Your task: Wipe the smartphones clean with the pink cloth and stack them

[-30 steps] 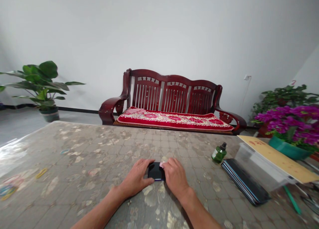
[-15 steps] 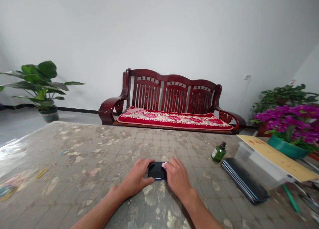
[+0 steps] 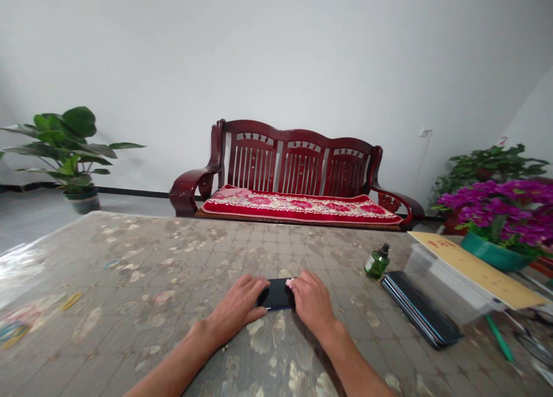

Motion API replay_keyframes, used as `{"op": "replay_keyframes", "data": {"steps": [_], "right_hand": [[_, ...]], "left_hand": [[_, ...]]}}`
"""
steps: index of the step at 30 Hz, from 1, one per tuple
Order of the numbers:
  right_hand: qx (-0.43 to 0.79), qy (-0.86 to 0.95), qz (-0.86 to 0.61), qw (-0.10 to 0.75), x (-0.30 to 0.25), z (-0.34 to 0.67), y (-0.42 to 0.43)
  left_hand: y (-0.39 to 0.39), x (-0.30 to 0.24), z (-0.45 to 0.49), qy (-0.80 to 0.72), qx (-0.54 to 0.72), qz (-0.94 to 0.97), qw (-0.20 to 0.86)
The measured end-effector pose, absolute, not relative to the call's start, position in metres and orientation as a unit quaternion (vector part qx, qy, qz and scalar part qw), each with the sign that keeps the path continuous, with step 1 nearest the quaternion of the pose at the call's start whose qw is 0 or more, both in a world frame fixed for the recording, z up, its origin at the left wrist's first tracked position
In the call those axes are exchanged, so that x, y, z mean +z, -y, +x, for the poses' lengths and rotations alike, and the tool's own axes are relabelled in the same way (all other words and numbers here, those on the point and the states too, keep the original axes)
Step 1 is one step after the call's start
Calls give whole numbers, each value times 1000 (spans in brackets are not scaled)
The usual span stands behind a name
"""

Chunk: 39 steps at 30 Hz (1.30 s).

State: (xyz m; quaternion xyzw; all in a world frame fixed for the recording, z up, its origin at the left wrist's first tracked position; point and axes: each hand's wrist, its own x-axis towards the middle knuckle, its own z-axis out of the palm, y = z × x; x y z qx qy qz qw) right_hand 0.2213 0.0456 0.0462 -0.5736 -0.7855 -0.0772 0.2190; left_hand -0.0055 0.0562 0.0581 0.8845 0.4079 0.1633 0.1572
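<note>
A dark smartphone (image 3: pixel 277 293) lies flat on the patterned tabletop, its glossy side up. My left hand (image 3: pixel 240 299) grips the phone's left end, thumb along the near edge and fingers at the far edge. Over the right end, my right hand (image 3: pixel 311 303) is closed on a small pink cloth (image 3: pixel 290 283), of which only a bit shows past the fingertips. The rest of the cloth is hidden in the hand.
To the right stand a green bottle (image 3: pixel 377 261), a stack of phones (image 3: pixel 421 309) and a clear plastic box (image 3: pixel 449 284) under a yellow envelope (image 3: pixel 479 267). A green pen (image 3: pixel 499 338) lies nearby. Rubber bands (image 3: pixel 71 301) lie at left. Beyond the table is a wooden bench (image 3: pixel 298 161).
My right hand, with the pink cloth, has shifted slightly right toward the phone's right end. The left hand keeps its grip on the phone, and the view has moved a little.
</note>
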Motion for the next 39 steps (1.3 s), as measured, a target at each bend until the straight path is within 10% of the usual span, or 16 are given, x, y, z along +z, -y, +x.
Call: {"op": "replay_keyframes", "data": {"steps": [17,39], "right_hand": [[-71,716,-545,430,54,234,-54],[-132,753,-520,381,55,217,-48]], "left_hand": [[-64,47,-9,-436,181,878,79],[-72,30,-18,-430,200,880,-17]]}}
